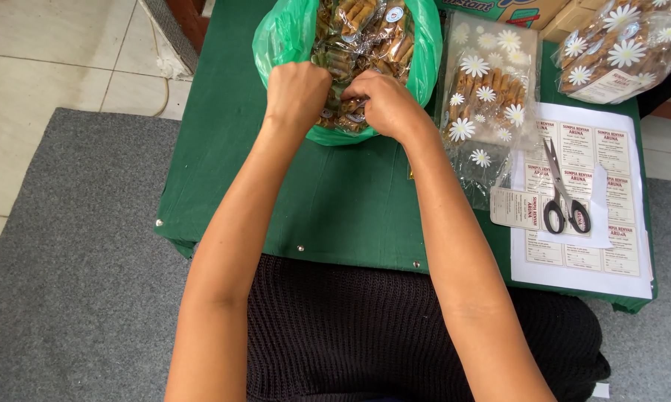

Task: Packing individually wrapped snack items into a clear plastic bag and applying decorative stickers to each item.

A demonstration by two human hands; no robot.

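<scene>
A grey carpet (pixel 67 246) is seen at the far left, laid over pale floor tiles (pixel 45 52). A low table covered in green cloth (pixel 335 201) is positioned directly before the seated person, whose dark knitted garment (pixel 395 335) is pressed against its near edge.

At the table's far centre a green plastic bag (pixel 276 33) is stood open, its mouth turned toward the person so that the contents can be reached from above. It is filled with small clear packets of brown stick-shaped snacks (pixel 365 33). The left hand (pixel 296 93) is plunged into the near part of the bag and closed into a fist among the packets; what exactly is gripped is hidden. The right hand (pixel 386 104) is set just beside it, fingers curled down onto the packets, apparently pinching one, though the grip cannot be confirmed.

To the right, a daisy-printed clear pouch (pixel 488 97) partly filled with snacks is laid flat, near the bag. A second, fuller daisy pouch (pixel 618 56) is set at the far right corner. A sheet of printed labels (pixel 596 246) is kept within reach, with scissors (pixel 562 197) rested upon it, probably for cutting labels apart.
</scene>
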